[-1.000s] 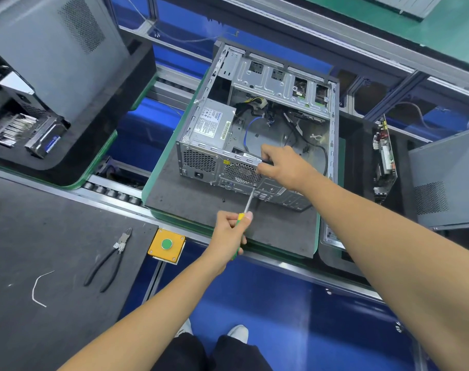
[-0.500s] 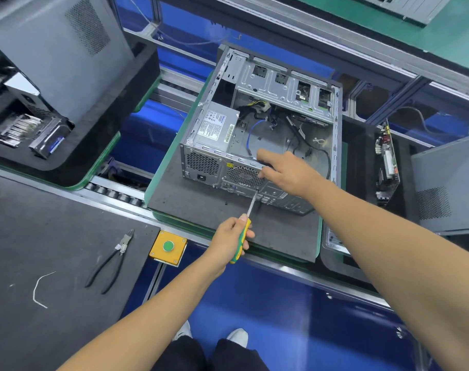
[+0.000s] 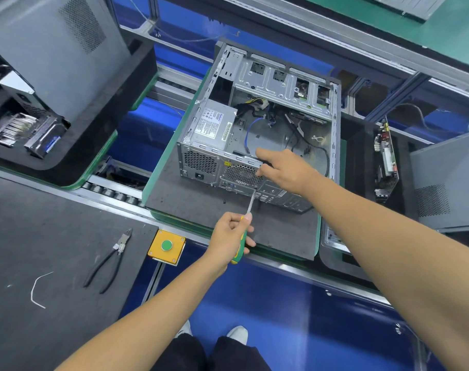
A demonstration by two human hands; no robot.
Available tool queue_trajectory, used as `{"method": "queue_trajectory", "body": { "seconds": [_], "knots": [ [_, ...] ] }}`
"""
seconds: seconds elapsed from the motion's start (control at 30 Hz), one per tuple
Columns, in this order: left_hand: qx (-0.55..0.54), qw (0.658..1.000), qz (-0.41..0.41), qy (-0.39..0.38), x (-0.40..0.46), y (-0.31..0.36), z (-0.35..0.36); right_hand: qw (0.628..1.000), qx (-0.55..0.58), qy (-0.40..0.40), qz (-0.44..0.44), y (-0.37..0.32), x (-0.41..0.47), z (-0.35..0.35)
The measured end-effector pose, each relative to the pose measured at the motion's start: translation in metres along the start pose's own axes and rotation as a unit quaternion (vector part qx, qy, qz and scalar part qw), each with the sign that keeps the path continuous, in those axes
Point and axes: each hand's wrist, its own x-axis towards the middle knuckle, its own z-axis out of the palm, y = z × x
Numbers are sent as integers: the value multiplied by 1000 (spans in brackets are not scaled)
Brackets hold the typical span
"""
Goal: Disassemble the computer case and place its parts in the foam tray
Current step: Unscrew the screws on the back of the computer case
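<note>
The left hand [image 3: 229, 231] grips the screwdriver [image 3: 244, 226], tip on a rear-panel screw just below the right hand's [image 3: 284, 170] fingers, which clamp the case [image 3: 257, 129] rim to steady it.

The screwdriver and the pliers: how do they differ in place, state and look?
The left hand grips the screwdriver; the pliers lie untouched on the dark mat. The screwdriver's tip is at the rear panel of the computer case; the pliers are far from it. The screwdriver has a green and yellow handle; the pliers have black handles. Both are hand tools with metal working ends.
</note>
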Motion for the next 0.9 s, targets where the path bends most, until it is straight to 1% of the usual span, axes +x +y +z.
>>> {"method": "queue_trajectory", "body": {
  "seconds": [0.2, 0.37, 0.63, 0.77, 0.9],
  "knots": [
    [17, 1000, 6, -14, 0, 3, -2, 999, -42, -2, -9, 1, 2, 1],
    [24, 999, 15, -28, 1, 3, -5, 999, -49, -6, -14, 2, 2, 0],
    [14, 999, 17, -43, 1, 1, -6, 999, -28, -8, -22, 4, 3, -1],
    [-11, 998, -5, -63, 2, 3, -8, 999, -25, -11, -21, 3, 3, -2],
    [-12, 999, -9, -52, 6, 5, -7, 999, -26, -15, -20, 2, 3, -2]
  ]
}}
